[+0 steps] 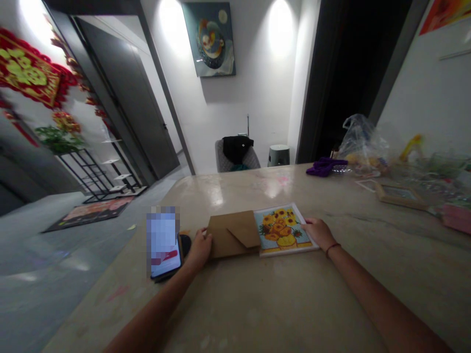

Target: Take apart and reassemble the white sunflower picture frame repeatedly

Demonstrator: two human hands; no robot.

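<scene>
A flat brown paper envelope (228,235) with a slanted flap edge is held at its left edge by my left hand (200,249), fingers closed on it. Against its right side sits a white-bordered sunflower picture (281,228), yellow and orange flowers in a vase on pale blue. My right hand (320,233) pinches the picture's right edge. Whether the picture's left edge is inside the envelope or just touching it, I cannot tell. Left of my left hand, a phone (167,264) leans with its screen lit and partly blurred.
The pale stone table (257,304) carries a purple cloth (326,166), a clear plastic bag (362,147), a wooden frame (399,195) and a pink item (456,216) on the right. Beyond the far edge stand a chair (220,157) with dark clothing and a grey stool (278,156).
</scene>
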